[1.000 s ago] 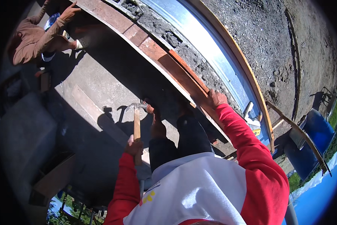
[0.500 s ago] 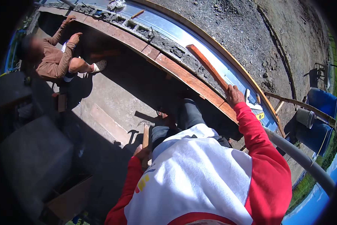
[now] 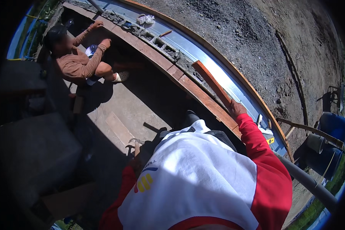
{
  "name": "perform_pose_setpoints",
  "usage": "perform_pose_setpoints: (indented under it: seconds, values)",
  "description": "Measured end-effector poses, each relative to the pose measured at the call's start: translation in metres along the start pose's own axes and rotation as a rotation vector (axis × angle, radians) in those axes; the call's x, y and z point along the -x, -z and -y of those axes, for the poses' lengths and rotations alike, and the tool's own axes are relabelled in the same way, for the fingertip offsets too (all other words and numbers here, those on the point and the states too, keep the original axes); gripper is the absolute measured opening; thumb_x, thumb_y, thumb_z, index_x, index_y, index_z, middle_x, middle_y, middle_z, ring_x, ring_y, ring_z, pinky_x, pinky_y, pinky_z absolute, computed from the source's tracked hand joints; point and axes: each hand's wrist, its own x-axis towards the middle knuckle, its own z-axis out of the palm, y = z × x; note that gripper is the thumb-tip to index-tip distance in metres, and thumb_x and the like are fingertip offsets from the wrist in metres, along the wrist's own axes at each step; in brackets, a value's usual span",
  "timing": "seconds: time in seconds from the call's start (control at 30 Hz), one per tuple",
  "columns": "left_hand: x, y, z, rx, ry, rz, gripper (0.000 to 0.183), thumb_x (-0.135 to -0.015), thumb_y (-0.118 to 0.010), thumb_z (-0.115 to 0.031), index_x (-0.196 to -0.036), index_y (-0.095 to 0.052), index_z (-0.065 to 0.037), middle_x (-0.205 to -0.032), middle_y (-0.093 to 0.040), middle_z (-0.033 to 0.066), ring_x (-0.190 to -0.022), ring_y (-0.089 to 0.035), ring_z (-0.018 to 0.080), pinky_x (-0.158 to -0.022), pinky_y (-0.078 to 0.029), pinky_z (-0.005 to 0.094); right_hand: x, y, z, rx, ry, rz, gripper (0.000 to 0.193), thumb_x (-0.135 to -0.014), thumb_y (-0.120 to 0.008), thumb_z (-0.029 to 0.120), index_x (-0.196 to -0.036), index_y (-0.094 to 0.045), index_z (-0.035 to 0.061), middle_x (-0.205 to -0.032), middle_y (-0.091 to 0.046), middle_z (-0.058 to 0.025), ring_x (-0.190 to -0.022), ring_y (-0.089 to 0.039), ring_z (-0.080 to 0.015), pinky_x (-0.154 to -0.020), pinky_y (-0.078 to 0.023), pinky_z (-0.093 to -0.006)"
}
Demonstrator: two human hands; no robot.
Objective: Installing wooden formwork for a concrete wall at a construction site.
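My right hand (image 3: pixel 238 109) is closed around the near end of a reddish-brown wooden strip (image 3: pixel 214 82), which points away to the far left along the top of the block wall. Low at my left side, my left hand (image 3: pixel 135 165), partly in shadow, grips a claw hammer (image 3: pixel 137 150) by its wooden handle, head up. Between me and the wall runs a long plank (image 3: pixel 197 91) fixed along the wall's inner face. Beyond the strip lies a shiny metal sheet (image 3: pixel 203 51).
A co-worker (image 3: pixel 78 63) in a brown top crouches at the far left, one hand on the plank. A white-and-yellow tool (image 3: pixel 265 130) rests on the sheet by my right forearm. A grey pipe (image 3: pixel 306 180), blue drums (image 3: pixel 326 161) and a bucket (image 3: pixel 315 143) stand right.
My view has shifted, moving the scene rightward and down. The strip has turned slightly in my right hand and shows a broader face. The hammer sits lower and closer to my body.
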Motion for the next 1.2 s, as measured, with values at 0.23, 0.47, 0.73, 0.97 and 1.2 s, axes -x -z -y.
perform_pose_setpoints:
  seconds: [0.23, 0.47, 0.73, 0.97, 1.2]
  values:
    - [0.032, 0.014, -0.054, 0.209, 0.136, 0.087, 0.033, -0.061, -0.059, -0.024, -0.075, -0.048, 0.004, -0.055, -0.051, 0.0123, -0.048, -0.053, 0.0202, -0.044, -0.044, 0.0320, -0.076, 0.007, 0.061, 0.101, 0.075, 0.306, 0.017, -0.073, -0.036, 0.018, -0.084, -0.035, 0.0052, -0.071, -0.051, -0.0223, -0.069, -0.050, -0.0355, -0.057, -0.039, -0.0406]
    - [-0.006, 0.051, -0.055, 0.317, 0.173, 0.133, 0.033, -0.061, -0.059, -0.023, -0.075, -0.048, 0.005, -0.055, -0.051, 0.0123, -0.048, -0.053, 0.0203, -0.043, -0.044, 0.0321, -0.141, 0.008, 0.143, 0.119, 0.171, 0.235, 0.016, -0.072, -0.032, 0.013, -0.084, -0.033, 0.0034, -0.069, -0.050, -0.0244, -0.067, -0.050, -0.0374, -0.056, -0.039, -0.0424]
    - [-0.076, 0.181, -0.054, 0.351, 0.194, 0.133, 0.032, -0.061, -0.058, -0.022, -0.075, -0.048, 0.005, -0.055, -0.051, 0.0122, -0.048, -0.053, 0.0204, -0.043, -0.044, 0.0322, -0.211, 0.005, 0.271, 0.178, 0.142, 0.295, 0.022, -0.071, -0.039, 0.020, -0.083, -0.034, 0.0025, -0.069, -0.051, -0.0238, -0.068, -0.050, -0.0375, -0.056, -0.039, -0.0413]
    - [-0.110, 0.293, -0.068, 0.338, 0.177, 0.062, 0.031, -0.062, -0.058, -0.022, -0.074, -0.048, 0.005, -0.055, -0.051, 0.0122, -0.047, -0.053, 0.0204, -0.043, -0.044, 0.0323, -0.238, 0.007, 0.358, 0.094, 0.240, 0.399, 0.033, -0.063, -0.053, 0.025, -0.080, -0.041, -0.0007, -0.070, -0.051, -0.0204, -0.071, -0.051, -0.0318, -0.059, -0.040, -0.0359]
    - [-0.127, 0.333, -0.099, 0.322, 0.185, 0.021, 0.030, -0.062, -0.058, -0.021, -0.074, -0.048, 0.005, -0.055, -0.051, 0.0122, -0.047, -0.053, 0.0205, -0.042, -0.044, 0.0324, -0.281, 0.007, 0.373, 0.089, 0.162, 0.538, 0.033, -0.062, -0.052, 0.025, -0.079, -0.050, -0.0032, -0.077, -0.053, -0.0189, -0.075, -0.053, -0.0279, -0.062, -0.041, -0.0342]
